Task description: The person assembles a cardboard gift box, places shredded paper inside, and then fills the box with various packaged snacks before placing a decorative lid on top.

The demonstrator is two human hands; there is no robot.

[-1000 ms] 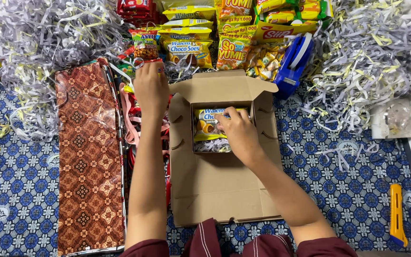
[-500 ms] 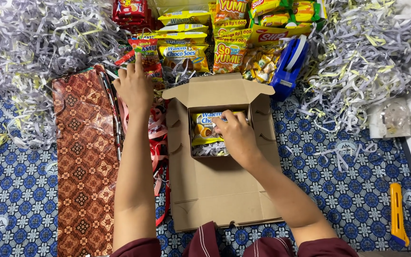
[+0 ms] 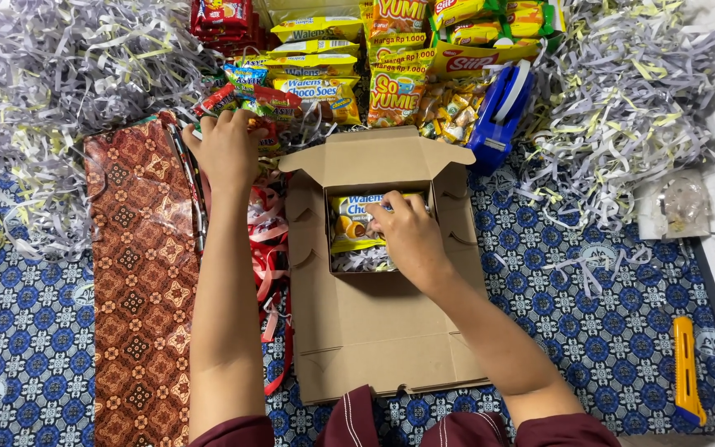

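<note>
Red snack packet (image 3: 246, 101) now under the left hand (image 3: 225, 149), reached farther.

The right hand (image 3: 411, 236) presses a yellow snack packet (image 3: 353, 225) down inside the open cardboard box (image 3: 382, 331), over shredded paper (image 3: 362, 261). The left hand (image 3: 225, 149) reaches to a red snack packet (image 3: 266, 103) beside the patterned wrapping paper (image 3: 138, 273)
</note>
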